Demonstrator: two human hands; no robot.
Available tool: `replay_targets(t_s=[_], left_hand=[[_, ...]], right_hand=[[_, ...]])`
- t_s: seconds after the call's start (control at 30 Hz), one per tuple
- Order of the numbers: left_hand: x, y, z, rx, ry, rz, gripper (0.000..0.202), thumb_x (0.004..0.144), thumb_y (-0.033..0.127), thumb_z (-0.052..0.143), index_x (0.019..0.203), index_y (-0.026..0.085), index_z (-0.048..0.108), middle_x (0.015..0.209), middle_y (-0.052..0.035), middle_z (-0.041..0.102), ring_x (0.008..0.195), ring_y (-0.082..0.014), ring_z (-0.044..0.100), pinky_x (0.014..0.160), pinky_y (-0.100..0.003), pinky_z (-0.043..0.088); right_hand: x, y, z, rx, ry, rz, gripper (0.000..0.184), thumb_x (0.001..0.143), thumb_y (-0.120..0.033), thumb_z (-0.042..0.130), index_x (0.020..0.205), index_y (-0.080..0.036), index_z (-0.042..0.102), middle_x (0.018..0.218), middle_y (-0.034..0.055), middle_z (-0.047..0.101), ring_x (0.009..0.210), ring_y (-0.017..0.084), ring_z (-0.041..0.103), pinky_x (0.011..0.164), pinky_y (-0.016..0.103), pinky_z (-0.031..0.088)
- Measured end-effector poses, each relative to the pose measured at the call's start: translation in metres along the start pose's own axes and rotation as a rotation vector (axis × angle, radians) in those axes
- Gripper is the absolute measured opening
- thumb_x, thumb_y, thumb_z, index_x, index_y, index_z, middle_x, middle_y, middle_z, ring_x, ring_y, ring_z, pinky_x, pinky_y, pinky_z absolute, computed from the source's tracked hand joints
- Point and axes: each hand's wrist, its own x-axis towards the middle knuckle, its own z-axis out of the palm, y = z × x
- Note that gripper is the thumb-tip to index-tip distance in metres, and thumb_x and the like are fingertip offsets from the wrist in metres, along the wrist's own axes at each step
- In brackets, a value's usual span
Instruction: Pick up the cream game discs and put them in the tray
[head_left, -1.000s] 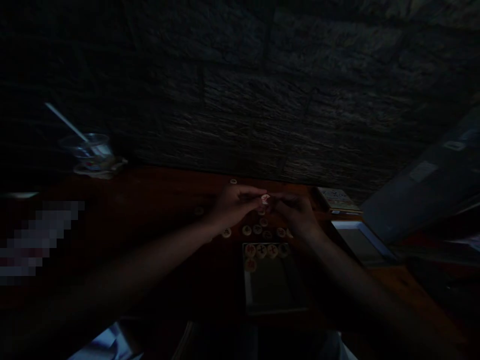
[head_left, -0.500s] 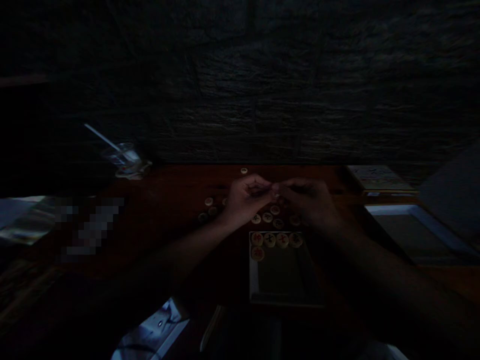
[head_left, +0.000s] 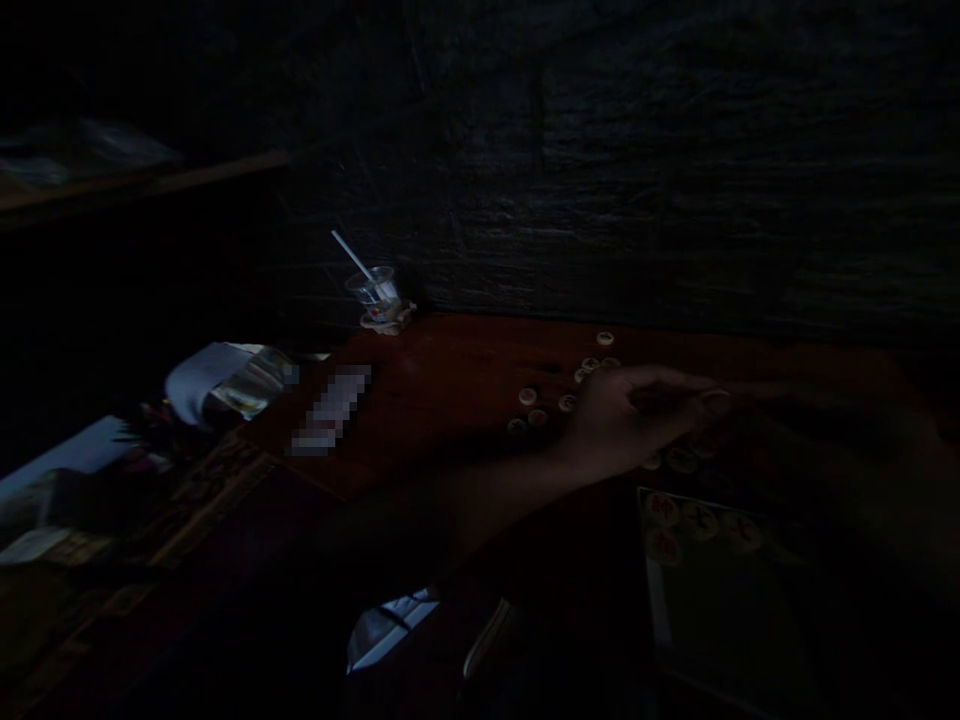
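My left hand (head_left: 626,415) is over the wooden table, thumb and forefinger pinched together; anything between them is too small and dark to make out. Against its fingertips, my right hand (head_left: 817,420) is a dim blur whose fingers I cannot read. Around and behind the left hand lie several round Chinese chess pieces, among them one piece (head_left: 528,397) to its left and another (head_left: 605,339) near the wall. Below the hands is a shallow box (head_left: 657,600), with pieces marked in red and black, such as a red-marked piece (head_left: 663,545), in its upper left corner.
A clear plastic cup (head_left: 379,290) with a straw stands at the table's back left, by the dark stone wall (head_left: 600,180). A pixelated pale object (head_left: 330,412) lies at the table's left end. A shelf edge (head_left: 217,178) juts out at upper left.
My view has swung left, so hands, box and pieces appear further right. My hands stay together at the fingertips, and my right hand has become much darker and blurred.
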Motion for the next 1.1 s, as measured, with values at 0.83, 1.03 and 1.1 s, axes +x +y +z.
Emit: replay_targets(t_s=[0.83, 1.03, 1.1], left_hand=[[-0.004, 0.014, 0.001, 0.036, 0.054, -0.093, 0.035, 0.071, 0.03, 0.091, 0.099, 0.015, 0.078, 0.087, -0.0088, 0.082, 0.077, -0.0221, 0.079, 0.072, -0.032, 0.065], [-0.006, 0.019, 0.001, -0.042, 0.092, -0.132, 0.028, 0.076, 0.034, 0.088, 0.097, 0.016, 0.079, 0.091, -0.0086, 0.082, 0.08, -0.0233, 0.08, 0.076, -0.037, 0.067], [-0.006, 0.02, 0.001, -0.07, 0.104, -0.154, 0.025, 0.078, 0.034, 0.087, 0.095, 0.017, 0.078, 0.09, -0.0076, 0.082, 0.078, -0.0227, 0.08, 0.076, -0.037, 0.068]], right_hand=[[0.005, -0.012, 0.01, 0.405, -0.074, 0.336, 0.034, 0.068, -0.045, 0.091, 0.09, -0.019, 0.085, 0.063, 0.0024, 0.072, 0.055, 0.013, 0.062, 0.052, 0.024, 0.047], [0.005, -0.01, 0.008, 0.399, -0.088, 0.276, 0.03, 0.068, -0.033, 0.09, 0.095, -0.022, 0.085, 0.083, 0.0045, 0.081, 0.065, 0.016, 0.069, 0.064, 0.028, 0.055], [0.004, -0.01, 0.009, 0.381, -0.099, 0.271, 0.03, 0.068, -0.032, 0.089, 0.096, -0.022, 0.085, 0.083, 0.0037, 0.081, 0.064, 0.016, 0.068, 0.063, 0.028, 0.054]])
